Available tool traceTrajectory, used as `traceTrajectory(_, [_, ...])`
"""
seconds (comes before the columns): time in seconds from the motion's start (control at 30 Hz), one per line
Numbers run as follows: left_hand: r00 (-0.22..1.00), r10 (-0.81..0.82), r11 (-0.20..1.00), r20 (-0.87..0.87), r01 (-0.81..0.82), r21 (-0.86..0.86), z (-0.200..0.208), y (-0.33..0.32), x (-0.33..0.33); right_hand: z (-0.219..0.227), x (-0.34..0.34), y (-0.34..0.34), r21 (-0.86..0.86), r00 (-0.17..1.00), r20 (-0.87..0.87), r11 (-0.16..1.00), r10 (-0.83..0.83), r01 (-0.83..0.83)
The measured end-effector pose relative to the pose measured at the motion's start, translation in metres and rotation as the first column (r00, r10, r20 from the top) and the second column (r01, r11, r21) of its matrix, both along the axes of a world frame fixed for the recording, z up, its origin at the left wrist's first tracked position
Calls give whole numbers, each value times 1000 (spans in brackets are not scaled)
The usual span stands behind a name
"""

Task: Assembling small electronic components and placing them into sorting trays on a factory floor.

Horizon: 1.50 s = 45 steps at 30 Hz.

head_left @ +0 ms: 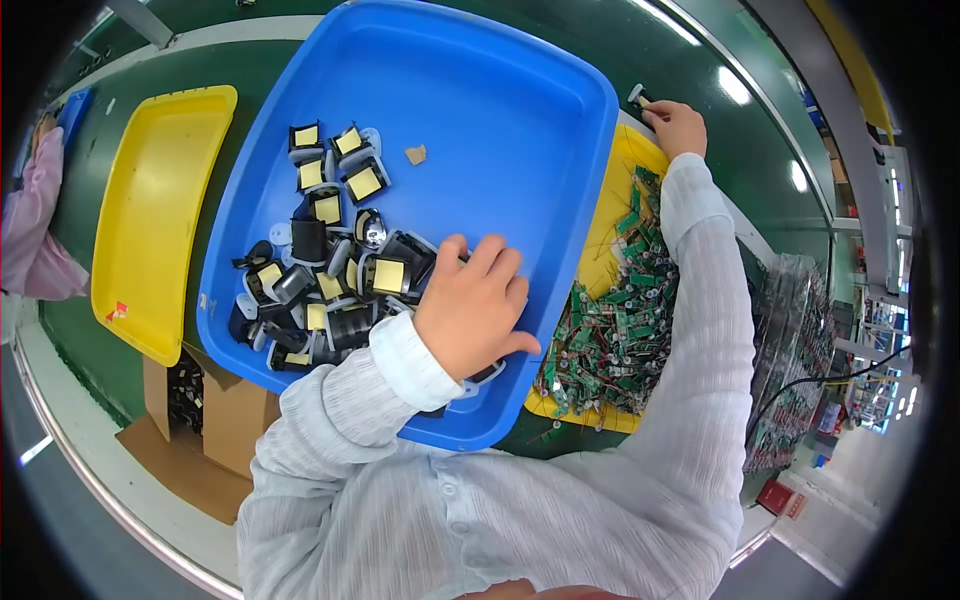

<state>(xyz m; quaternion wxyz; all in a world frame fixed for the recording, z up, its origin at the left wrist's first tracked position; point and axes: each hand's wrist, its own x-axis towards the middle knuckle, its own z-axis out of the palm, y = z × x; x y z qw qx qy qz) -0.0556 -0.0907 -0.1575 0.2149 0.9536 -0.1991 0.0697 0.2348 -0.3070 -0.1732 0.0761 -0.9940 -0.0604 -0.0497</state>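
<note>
A blue tray [500, 130] holds a pile of small black plastic housings [325, 240], several with pale yellow pads. My left hand [470, 305] is over the right side of this pile, fingers spread and bent downward, thumb stretched out. What lies under its palm is hidden. Out beyond the tray's right side, my right hand [678, 128] pinches a small black-and-white plastic part [638, 97] between thumb and fingertips, just above the green table. Below that arm, a yellow tray [600, 240] carries a heap of green circuit boards [625, 330] with thin wires.
A scrap of brown material [416, 155] lies in the blue tray. To the left is another yellow tray [150, 220], with an open cardboard box [235, 425] of black parts below. A person's pink sleeve [45, 230] shows far left. Clear-wrapped stacks [790, 360] stand at right.
</note>
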Motion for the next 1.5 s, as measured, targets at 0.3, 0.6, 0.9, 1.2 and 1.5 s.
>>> traceTrajectory(0.3, [999, 47, 998, 27, -48, 34, -4, -2, 4, 79, -88, -10, -19, 851, 53, 853, 522, -522])
traceTrajectory(0.6, [968, 131, 948, 214, -185, 259, -13, -18, -2, 73, -231, -19, 213, 821, -242, 854, 516, -474])
traceTrajectory(0.9, [970, 183, 977, 161, -161, -143, 5, -9, 2, 56, -251, -21, 272, 911, -111, 894, 397, -356])
traceTrajectory(1.2, [879, -271, 344, -393, -293, -892, 14, -17, -3, 92, -257, 9, 969, 885, -247, 79, 394, 235])
traceTrajectory(1.5, [884, -258, 279, -389, -317, -906, 10, -22, -2, 74, -266, 22, 959, 834, -265, 223, 484, 175])
